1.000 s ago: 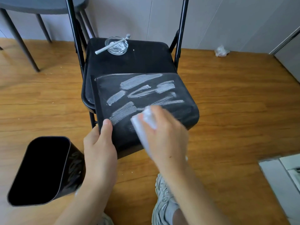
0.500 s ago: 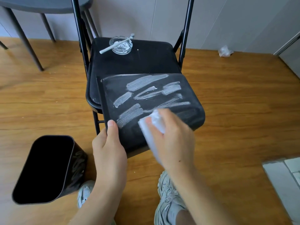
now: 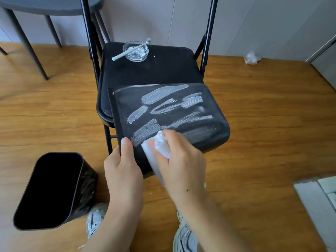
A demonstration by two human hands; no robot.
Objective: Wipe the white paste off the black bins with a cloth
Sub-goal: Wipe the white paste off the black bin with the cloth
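Observation:
A black bin lies on its side across the front of a black folding chair, its upturned face streaked with white paste. My left hand grips the bin's near left edge, thumb on top. My right hand holds a bunched white cloth and presses it on the bin's near part, at the lowest paste streak. A second black bin stands tilted on the floor at lower left, with paste smears on its right side.
The chair seat carries a glass dish with a white toothbrush across it. A crumpled white wad lies on the wood floor by the wall. A dark table leg stands at far left. My shoes are below.
My right hand with the cloth has slid a little to the left across the bin's near part. The left hand keeps its grip on the edge. The camera has shifted slightly.

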